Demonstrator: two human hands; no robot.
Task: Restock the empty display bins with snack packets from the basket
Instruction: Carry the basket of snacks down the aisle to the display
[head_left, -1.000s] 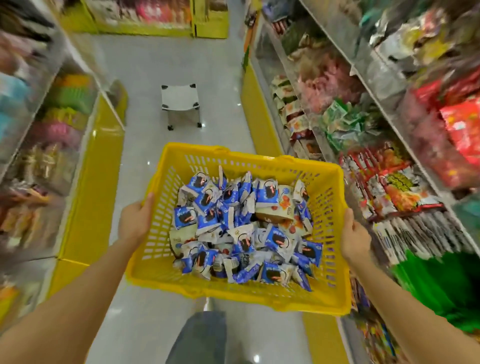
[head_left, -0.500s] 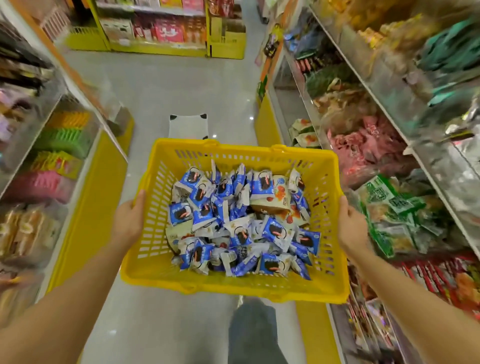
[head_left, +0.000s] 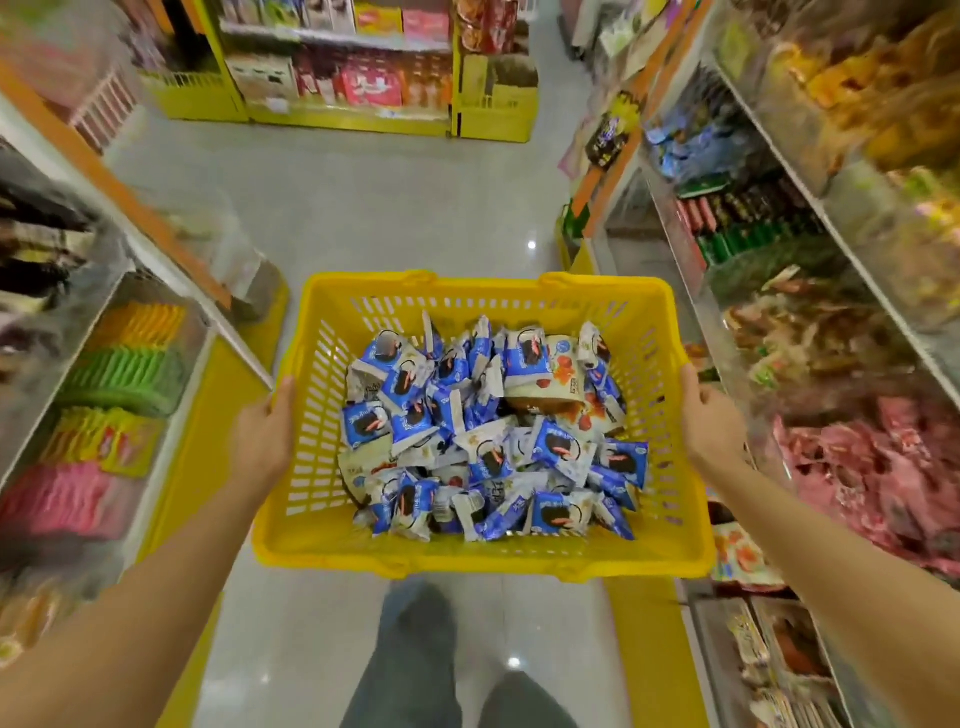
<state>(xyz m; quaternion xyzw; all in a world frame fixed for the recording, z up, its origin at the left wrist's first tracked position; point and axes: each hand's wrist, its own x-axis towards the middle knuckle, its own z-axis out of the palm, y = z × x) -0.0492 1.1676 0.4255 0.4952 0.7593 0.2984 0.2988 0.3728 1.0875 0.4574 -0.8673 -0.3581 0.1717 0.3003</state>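
A yellow slotted plastic basket (head_left: 311, 415) hangs in front of me over the aisle floor. It is filled with several small blue-and-white snack packets (head_left: 493, 431) and a beige packet with red print near its far right. My left hand (head_left: 262, 441) grips the basket's left rim, thumb over the edge. My right hand (head_left: 711, 421) grips the right rim. Clear display bins (head_left: 831, 364) on the right shelving hold mixed snacks; the bin fronts are blurred.
Shelving with clear bins lines the left side, holding orange, green, yellow and pink packets (head_left: 119, 374). Yellow shelf bases (head_left: 208, 415) border the grey aisle floor (head_left: 389, 218). A yellow shelf unit (head_left: 337, 78) closes the aisle's far end. My legs show below the basket.
I have walked forward along the aisle with the basket; shelves slid past on both sides, the far shelf unit came closer, and the small stool on the floor dropped out of sight.
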